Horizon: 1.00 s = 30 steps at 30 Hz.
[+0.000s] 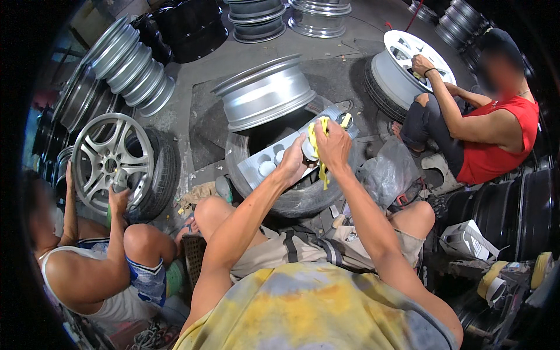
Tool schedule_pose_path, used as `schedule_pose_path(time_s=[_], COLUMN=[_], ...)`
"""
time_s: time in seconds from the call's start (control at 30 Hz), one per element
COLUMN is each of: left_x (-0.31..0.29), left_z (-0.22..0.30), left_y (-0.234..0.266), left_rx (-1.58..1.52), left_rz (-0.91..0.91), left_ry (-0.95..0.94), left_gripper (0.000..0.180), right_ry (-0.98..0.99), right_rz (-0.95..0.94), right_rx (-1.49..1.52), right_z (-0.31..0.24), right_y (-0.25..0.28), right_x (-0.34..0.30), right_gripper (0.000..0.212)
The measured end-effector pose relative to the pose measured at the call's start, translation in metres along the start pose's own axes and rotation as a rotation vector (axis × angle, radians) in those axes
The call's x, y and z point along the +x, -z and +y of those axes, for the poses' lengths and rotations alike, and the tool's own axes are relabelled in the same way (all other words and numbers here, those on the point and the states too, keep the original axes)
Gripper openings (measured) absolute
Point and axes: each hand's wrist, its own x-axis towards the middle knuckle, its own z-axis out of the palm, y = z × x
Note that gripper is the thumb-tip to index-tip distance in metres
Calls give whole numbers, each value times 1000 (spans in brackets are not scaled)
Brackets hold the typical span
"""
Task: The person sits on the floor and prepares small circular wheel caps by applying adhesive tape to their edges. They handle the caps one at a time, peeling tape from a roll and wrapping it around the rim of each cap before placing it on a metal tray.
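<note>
In front of me, my left hand is closed around a small pale round piece, perhaps a cap. Pressed against it is a yellow cloth, gripped in my right hand; the cloth's ends hang below the fingers. Under both hands lies a long silver-grey tray holding round white pieces. It rests slantwise on a tire lying flat. A silver wheel rim sits tilted on the tire's far side. My fingers partly hide the round piece.
At left, a person holds a spoked silver rim beside a tire. At right, a person in red works on a white rim. A clear plastic bag lies by my right knee. Stacked rims stand at the back left.
</note>
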Motion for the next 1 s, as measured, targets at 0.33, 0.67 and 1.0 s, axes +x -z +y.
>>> schedule_pose_path(time_s=[0.33,0.67,1.0], left_x=[17,63,101], left_z=[22,5,-43], left_y=[35,116,171], left_rx=[-10,1435,1508], left_rz=[23,505,480], left_ry=[-48,-150,-93], left_gripper=[40,42,37], right_ry=[130,-143,-235], right_rz=[-11,-798,-842], right_rx=[-91,-103,-20], right_z=[15,118,115], right_y=[-2,32,38], right_x=[2,-120,-130], right_gripper=[33,46,51])
